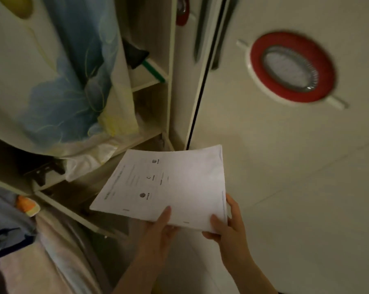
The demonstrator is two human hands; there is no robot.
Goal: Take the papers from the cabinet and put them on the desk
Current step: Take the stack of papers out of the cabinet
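A stack of white printed papers (168,185) is held in the air in front of the open cabinet (149,85). My left hand (161,228) grips the stack's near edge, thumb on top. My right hand (229,225) holds the near right corner, thumb on top and fingers underneath. The papers are outside the cabinet, just below its lower shelves. No desk is in view.
The cabinet's wooden shelves (137,143) hold a hanging blue-and-cream cloth (58,81), white bags and a dark item with a green handle (154,71). A cream sliding door (285,145) with a red round ornament (291,67) fills the right. Bedding (31,251) lies at the lower left.
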